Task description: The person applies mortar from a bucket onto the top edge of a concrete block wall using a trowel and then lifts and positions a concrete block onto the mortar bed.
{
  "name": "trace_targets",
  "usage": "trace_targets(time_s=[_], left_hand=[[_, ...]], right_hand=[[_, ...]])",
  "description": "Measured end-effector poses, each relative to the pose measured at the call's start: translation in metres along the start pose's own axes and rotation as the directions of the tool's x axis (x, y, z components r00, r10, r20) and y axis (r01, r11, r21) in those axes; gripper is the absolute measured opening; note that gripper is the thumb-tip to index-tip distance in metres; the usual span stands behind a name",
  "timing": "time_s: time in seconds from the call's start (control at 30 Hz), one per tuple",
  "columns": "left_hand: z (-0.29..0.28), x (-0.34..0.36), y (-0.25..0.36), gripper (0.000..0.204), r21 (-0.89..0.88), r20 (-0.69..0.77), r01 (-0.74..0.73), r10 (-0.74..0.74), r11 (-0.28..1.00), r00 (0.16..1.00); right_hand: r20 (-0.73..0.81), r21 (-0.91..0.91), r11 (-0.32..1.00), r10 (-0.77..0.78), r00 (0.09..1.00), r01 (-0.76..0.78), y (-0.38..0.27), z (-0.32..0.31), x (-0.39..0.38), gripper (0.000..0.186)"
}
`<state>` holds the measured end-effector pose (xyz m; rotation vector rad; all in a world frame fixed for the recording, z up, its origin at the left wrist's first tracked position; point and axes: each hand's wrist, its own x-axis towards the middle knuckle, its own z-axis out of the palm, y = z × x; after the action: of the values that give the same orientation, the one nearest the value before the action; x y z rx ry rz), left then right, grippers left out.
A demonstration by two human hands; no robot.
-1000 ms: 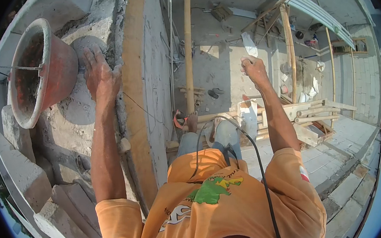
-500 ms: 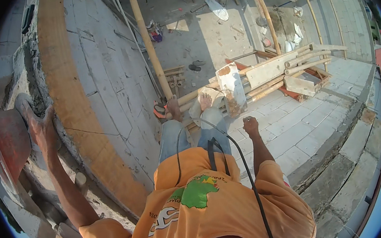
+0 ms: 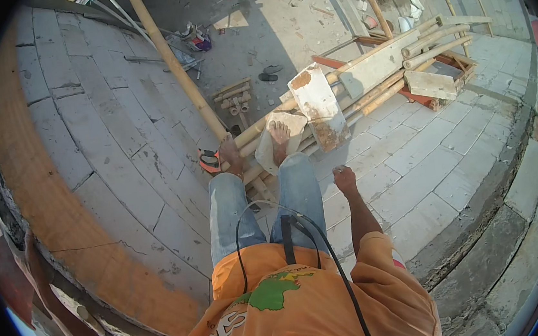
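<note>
My left hand [image 3: 36,260] is at the far left, against the outer edge of a block wall, next to a red bucket-like container [image 3: 5,271]. Its fingers are seen edge-on and partly lost against the dark edge, so their pose is unclear. An orange-brown board [image 3: 57,188] runs along the wall's inner side. My right hand [image 3: 345,180] is curled into a fist in front of my right side, above the pale block wall [image 3: 405,174] and touching nothing around it. Anything inside the fist is hidden.
My bare feet stand on bamboo poles [image 3: 259,129] and a pale slab [image 3: 287,124]. An orange-handled saw [image 3: 209,161] lies by my left foot. A stained white board [image 3: 318,105] and wooden planks [image 3: 382,63] rest ahead. Well below lies a littered floor [image 3: 256,36].
My view has turned toward the left wall's inner face and shifted. The left hand and red container now sit lower and nearer the left rim. My right hand remains a fist.
</note>
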<state>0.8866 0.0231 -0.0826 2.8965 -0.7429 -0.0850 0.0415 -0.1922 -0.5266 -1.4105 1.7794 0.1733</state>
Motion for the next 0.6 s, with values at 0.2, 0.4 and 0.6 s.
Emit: trace_targets(time_s=[0.2, 0.4, 0.6], left_hand=[[0.001, -0.003, 0.038, 0.074, -0.035, -0.017, -0.065, 0.064, 0.997, 0.998], [0.000, -0.006, 0.028, 0.074, -0.070, -0.036, -0.016, 0.014, 0.997, 0.999], [0.005, -0.013, 0.037, 0.074, -0.005, -0.052, 0.016, -0.016, 1.000, 0.999]], right_hand=[[0.050, -0.042, 0.999, -0.003, 0.999, 0.005, 0.030, 0.014, 0.013, 0.026], [0.117, -0.183, 0.965, -0.167, 0.979, 0.186, 0.045, 0.029, 0.068, 0.027], [0.169, -0.133, 0.971, -0.176, 0.970, 0.200, 0.032, 0.024, 0.098, 0.024]])
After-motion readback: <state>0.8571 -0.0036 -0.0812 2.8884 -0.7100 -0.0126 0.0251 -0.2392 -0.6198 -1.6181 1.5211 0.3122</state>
